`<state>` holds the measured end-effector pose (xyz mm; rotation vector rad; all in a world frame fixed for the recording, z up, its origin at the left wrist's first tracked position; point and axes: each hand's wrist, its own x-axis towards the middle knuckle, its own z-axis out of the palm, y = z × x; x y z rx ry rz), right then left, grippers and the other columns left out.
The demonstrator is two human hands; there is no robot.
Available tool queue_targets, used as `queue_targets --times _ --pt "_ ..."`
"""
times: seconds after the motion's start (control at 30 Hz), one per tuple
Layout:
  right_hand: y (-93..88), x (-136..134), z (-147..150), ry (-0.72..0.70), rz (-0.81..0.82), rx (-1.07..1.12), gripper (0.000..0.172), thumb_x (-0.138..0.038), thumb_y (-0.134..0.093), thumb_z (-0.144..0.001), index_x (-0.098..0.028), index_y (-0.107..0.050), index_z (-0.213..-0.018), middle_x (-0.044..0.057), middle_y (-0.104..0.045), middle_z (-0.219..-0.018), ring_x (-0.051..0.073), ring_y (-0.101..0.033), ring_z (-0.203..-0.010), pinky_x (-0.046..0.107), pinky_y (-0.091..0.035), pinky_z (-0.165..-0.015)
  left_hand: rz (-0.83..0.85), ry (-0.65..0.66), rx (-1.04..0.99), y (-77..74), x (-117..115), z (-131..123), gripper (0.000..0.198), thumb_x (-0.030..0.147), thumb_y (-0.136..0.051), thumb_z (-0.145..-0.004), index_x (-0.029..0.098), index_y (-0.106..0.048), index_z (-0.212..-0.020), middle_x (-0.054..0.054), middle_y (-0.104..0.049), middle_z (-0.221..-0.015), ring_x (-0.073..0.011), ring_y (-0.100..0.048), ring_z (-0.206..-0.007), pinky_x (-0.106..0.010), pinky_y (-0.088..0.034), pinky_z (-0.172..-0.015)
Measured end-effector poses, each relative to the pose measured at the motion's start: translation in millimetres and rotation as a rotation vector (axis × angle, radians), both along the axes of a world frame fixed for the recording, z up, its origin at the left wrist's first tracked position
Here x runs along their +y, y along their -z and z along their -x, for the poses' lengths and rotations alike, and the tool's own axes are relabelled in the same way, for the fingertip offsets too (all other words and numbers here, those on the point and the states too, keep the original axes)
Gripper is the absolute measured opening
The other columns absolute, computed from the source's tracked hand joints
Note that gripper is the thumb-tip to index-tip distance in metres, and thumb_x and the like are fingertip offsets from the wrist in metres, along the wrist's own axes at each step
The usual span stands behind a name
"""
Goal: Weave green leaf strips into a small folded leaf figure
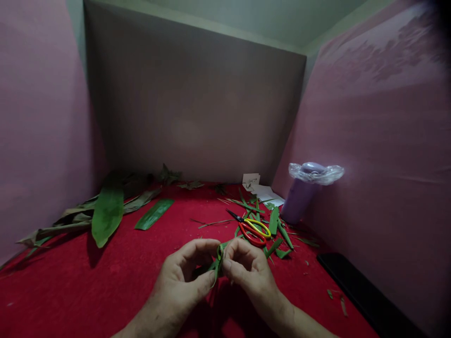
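Between my two hands is a small folded piece of green leaf, held just above the red cloth. My left hand grips it from the left with thumb and fingers. From the right, my right hand pinches the same leaf piece between thumb and forefinger; its fingertips hide part of it. Just beyond the right hand lie scissors with one red and one yellow handle loop, black blades pointing away to the left. Cut green leaf strips are scattered around the scissors.
Large green leaves and dried leaves lie at the left; a cut leaf section is nearby. A purple container with clear plastic around its top stands at the right. White papers lie at the back. A long black object rests along the right wall.
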<state>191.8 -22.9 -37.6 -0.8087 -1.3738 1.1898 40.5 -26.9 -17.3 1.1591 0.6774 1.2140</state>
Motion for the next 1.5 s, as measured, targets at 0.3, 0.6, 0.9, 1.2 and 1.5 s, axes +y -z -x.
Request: queue_targets --times 0.3,0.6,0.9,1.2,1.5 --pt "0.5 -2.4 0.9 0.018 -0.023 -0.044 0.023 -0.033 -0.060 -0.076 -0.017 -0.048 -0.066 -0.002 -0.046 -0.062 0.010 -0.041 -0.057 0.023 -0.035 -0.056 0.128 -0.046 -0.059 2.1 4.5 -2.2 0.028 0.023 -0.084 -0.048 0.019 -0.073 -0.074 -0.004 -0.074 -0.074 -0.0170 -0.066 -0.071 -0.025 -0.052 -0.067" --pt "3.1 -2.0 0.9 0.007 -0.013 -0.032 0.021 -0.030 -0.059 -0.078 -0.017 -0.048 -0.067 -0.002 -0.048 -0.060 0.010 -0.043 -0.056 0.022 -0.036 -0.055 0.210 0.006 -0.050 3.4 8.3 5.4 0.030 0.019 -0.083 -0.050 0.017 -0.072 -0.078 -0.006 -0.075 -0.076 -0.0181 -0.067 -0.073 -0.025 -0.052 -0.068" --pt "0.7 -2.8 3.2 0.033 -0.002 -0.035 0.016 -0.023 -0.058 -0.075 -0.016 -0.047 -0.065 -0.004 -0.046 -0.057 0.008 -0.039 -0.051 0.021 -0.034 -0.050 0.194 -0.047 -0.086 6.5 6.3 2.2 0.034 0.015 -0.081 -0.052 0.019 -0.073 -0.085 -0.005 -0.074 -0.080 -0.0170 -0.067 -0.077 -0.022 -0.052 -0.068" --pt "-3.1 -3.9 2.8 0.002 -0.006 0.028 0.021 -0.032 -0.059 -0.079 -0.016 -0.048 -0.070 -0.004 -0.048 -0.060 0.008 -0.042 -0.053 0.021 -0.035 -0.052 0.235 -0.013 -0.118 1.8 7.1 3.5 0.033 0.015 -0.083 -0.049 0.018 -0.074 -0.081 -0.006 -0.075 -0.078 -0.0163 -0.067 -0.071 -0.022 -0.053 -0.066" --pt "-0.8 -7.1 2.4 0.067 -0.066 -0.091 0.017 -0.032 -0.056 -0.083 -0.016 -0.053 -0.077 -0.001 -0.053 -0.070 0.011 -0.049 -0.064 0.024 -0.041 -0.060 0.208 -0.016 -0.112 1.6 7.0 4.0 0.031 0.016 -0.083 -0.050 0.019 -0.074 -0.079 -0.006 -0.076 -0.078 -0.0163 -0.068 -0.072 -0.021 -0.054 -0.066"
